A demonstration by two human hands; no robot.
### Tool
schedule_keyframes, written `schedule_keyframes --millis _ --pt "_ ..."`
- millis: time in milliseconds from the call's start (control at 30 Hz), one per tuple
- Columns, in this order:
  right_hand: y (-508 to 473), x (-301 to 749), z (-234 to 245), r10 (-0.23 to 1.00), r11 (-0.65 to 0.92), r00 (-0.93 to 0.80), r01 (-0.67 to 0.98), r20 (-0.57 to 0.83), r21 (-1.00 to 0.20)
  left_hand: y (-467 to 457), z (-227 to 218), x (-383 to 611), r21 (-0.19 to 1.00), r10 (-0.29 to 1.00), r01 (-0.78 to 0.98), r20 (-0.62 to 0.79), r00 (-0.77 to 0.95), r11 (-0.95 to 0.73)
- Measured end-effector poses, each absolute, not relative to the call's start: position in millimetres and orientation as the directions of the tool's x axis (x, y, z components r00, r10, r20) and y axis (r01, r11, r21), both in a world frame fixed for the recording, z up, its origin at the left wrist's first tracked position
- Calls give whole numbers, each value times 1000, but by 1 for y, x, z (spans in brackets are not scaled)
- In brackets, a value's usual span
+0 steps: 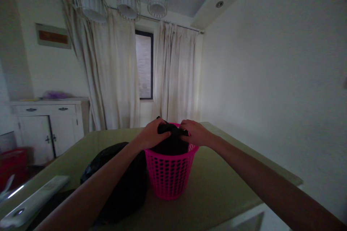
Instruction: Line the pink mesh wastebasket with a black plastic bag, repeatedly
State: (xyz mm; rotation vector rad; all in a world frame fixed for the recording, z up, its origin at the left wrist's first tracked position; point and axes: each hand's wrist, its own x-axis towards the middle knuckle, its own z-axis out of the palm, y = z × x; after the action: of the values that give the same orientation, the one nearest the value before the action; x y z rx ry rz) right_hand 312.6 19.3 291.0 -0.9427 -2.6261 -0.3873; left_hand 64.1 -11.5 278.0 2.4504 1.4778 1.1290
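A pink perforated plastic basket [170, 173] stands upright on the green tabletop [214, 184]. Inside it is a black plastic bag [172, 146], its bunched top rising to the rim. My left hand [153, 134] grips the bag's left side, thumb laid across the black plastic. On the right, my right hand [196, 133] has its fingers closed on the bag's other side, just above the basket's rim. A second, full black bag [130, 187] rests left of the basket, partly behind my left forearm.
A white long-handled object [35, 200] lies at the table's left edge. Beyond are a white cabinet [48, 126], a red container [13, 166] on the floor and long curtains [116, 68]. Three caged lamps [127, 1] hang overhead. A white wall [271, 79] borders the right side.
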Motion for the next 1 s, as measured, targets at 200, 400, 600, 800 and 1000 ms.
schedule_keyframes --millis 200,400,600,800,1000 --pt "33 331 286 628 705 -668 706 400 73 -13 276 44 483 804 737 578 138 -474" --pt "25 323 285 575 796 -641 583 508 -164 -13 273 35 612 819 653 574 20 -445" --pt "21 315 289 635 772 -604 479 481 -417 -22 281 32 718 816 548 568 -106 -429" --pt "32 349 287 713 684 -456 284 533 -672 -26 269 2 903 782 291 422 -459 -316" --pt "-9 357 295 725 602 -492 110 483 -791 -53 274 -1 929 933 -283 139 -333 -239"
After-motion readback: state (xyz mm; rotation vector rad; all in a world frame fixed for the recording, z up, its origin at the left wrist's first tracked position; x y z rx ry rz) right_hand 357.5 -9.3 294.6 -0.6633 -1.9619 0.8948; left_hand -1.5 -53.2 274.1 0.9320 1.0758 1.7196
